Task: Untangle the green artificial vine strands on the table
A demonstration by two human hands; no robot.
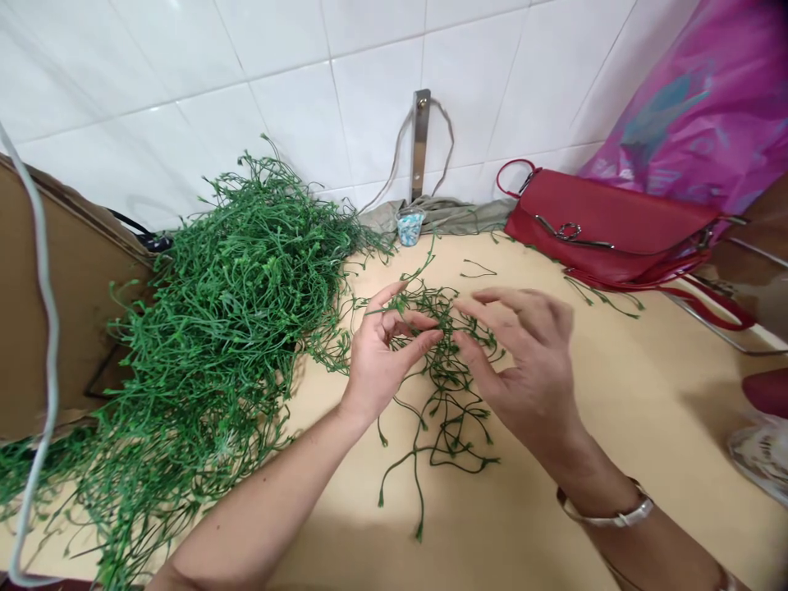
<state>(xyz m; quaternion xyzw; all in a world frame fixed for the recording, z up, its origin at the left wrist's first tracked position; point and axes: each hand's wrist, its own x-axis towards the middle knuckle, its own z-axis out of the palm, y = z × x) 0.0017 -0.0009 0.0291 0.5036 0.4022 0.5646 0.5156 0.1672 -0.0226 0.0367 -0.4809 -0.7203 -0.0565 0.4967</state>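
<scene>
My left hand [389,341] has thumb and fingertips pinched on a thin green plant stem, and a stem with a small leafy tip sticks up past its index finger. Opposite it, my right hand [523,353] is held with thumb and fingers apart; I see nothing in its grasp. Below and between both hands lies a loose tangle of green stems [452,402] with small bud-like ends, looking like artificial plant pieces. To the left rises a large heap of the same green stems [246,287].
A cardboard box [67,295] and a white cable [46,328] are at left. A blue-and-white cup [410,227] stands near the tiled wall. A red handbag [616,217] and a pink plastic bag [695,115] lie back right. A few stray stems [607,297] rest on the table [646,427].
</scene>
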